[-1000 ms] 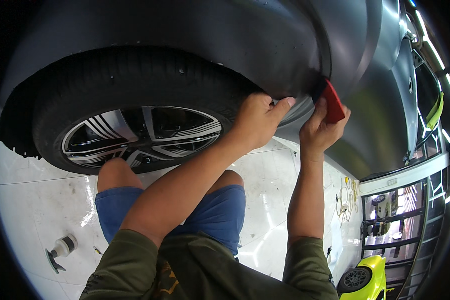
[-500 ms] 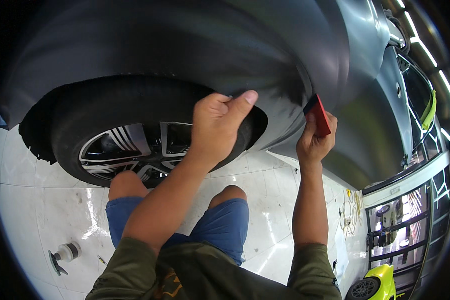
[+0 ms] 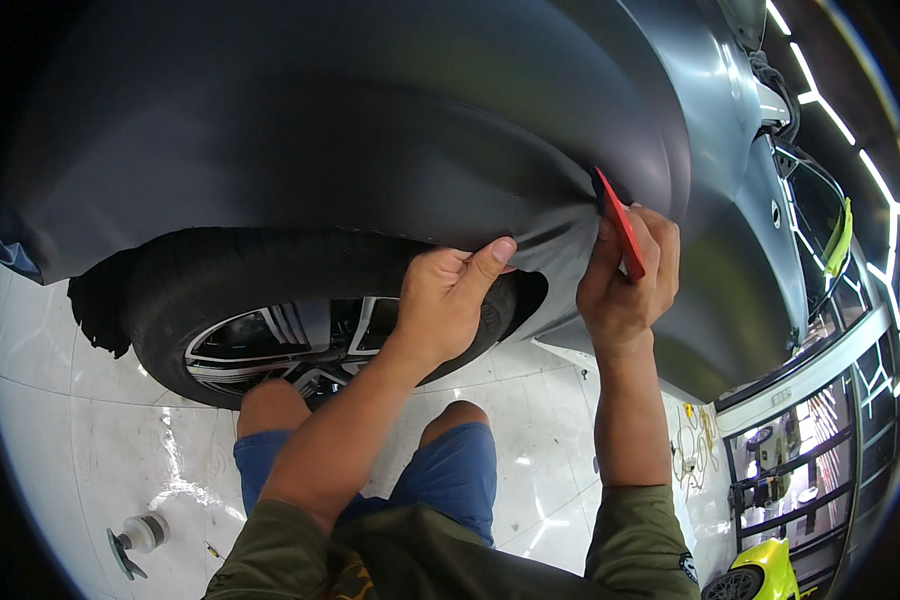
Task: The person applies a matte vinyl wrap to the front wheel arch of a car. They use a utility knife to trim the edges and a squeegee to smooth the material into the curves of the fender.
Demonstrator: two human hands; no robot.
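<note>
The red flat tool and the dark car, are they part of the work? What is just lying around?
In use:
- red flat plastic squeegee, in right hand
- matte dark grey film, pinched by left hand
- car's wheel arch

Lying about:
- small white bottle on floor
- yellow-green car, far corner

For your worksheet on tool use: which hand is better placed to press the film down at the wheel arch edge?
Probably the right hand: it holds the red squeegee against the dark film, while the left hand only pinches the film's edge.

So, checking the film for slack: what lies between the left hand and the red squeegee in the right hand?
In the head view, a puckered stretch of dark matte film at the wheel-arch edge spans from left hand to red squeegee.
</note>
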